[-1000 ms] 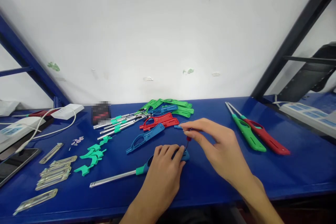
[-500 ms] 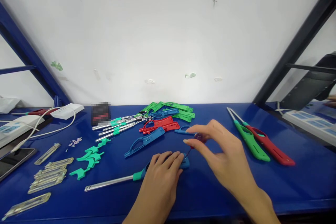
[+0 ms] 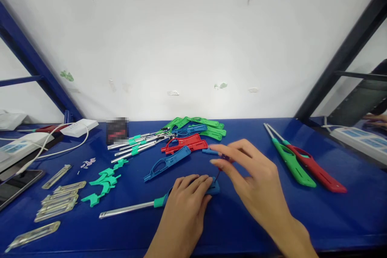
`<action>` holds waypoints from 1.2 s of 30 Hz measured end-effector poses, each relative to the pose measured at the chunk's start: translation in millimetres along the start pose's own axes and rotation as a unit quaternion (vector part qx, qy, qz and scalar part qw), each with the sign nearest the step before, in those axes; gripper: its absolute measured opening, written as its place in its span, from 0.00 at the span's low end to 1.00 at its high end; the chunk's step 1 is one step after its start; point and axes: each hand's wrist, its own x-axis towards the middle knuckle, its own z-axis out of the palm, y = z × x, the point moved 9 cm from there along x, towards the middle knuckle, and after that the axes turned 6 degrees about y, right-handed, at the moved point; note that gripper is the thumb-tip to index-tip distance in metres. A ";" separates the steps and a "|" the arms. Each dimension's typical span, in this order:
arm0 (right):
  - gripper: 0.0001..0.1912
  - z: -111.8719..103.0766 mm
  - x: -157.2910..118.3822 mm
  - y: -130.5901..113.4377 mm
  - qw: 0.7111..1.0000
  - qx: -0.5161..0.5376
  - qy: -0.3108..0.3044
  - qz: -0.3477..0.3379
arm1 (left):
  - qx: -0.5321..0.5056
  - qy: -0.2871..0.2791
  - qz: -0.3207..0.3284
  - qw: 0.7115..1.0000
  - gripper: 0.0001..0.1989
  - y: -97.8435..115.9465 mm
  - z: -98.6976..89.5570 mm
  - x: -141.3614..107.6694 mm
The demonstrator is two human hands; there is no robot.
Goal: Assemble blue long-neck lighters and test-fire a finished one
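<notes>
My left hand [image 3: 189,205] is closed over a blue long-necked lighter [image 3: 214,187], pressing it to the table. Its silver tube [image 3: 127,210] and green collar stick out to the left, while the hand hides the middle of the handle. Thumb and index finger of my right hand [image 3: 254,173] pinch the dark red handle of a small screwdriver [image 3: 224,160]. The shaft slants down to the end of the blue handle. Behind my hands lie a blue handle shell [image 3: 171,162] and red handle shells [image 3: 186,143]. Another blue shell [image 3: 209,151] is partly hidden by the right fingers.
Green handle shells [image 3: 208,122] and metal tubes [image 3: 133,149] lie at the back. Green triggers [image 3: 105,179] and clear fuel tanks [image 3: 59,203] are on the left. On the right rest a green lighter [image 3: 293,161] and a red lighter [image 3: 320,169]. Power strips [image 3: 359,141] flank the table.
The view has shifted slightly. My right hand still pinches the screwdriver, its fingers slightly changed in pose around the handle. The left hand stays on the blue lighter.
</notes>
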 end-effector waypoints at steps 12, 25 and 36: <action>0.10 -0.6 1.5 3.2 0.999 -0.020 0.046 0.002 | -0.004 0.005 0.006 1.000 0.21 -1.4 -0.2 1.1; 0.13 0.8 2.0 5.1 0.999 -0.042 -0.012 0.003 | -0.006 0.003 -0.002 1.000 0.20 -0.6 0.4 0.2; 0.11 5.2 1.4 2.8 0.998 -0.062 -0.029 -0.001 | -0.013 -0.003 -0.012 1.000 0.20 -0.3 -1.1 -0.6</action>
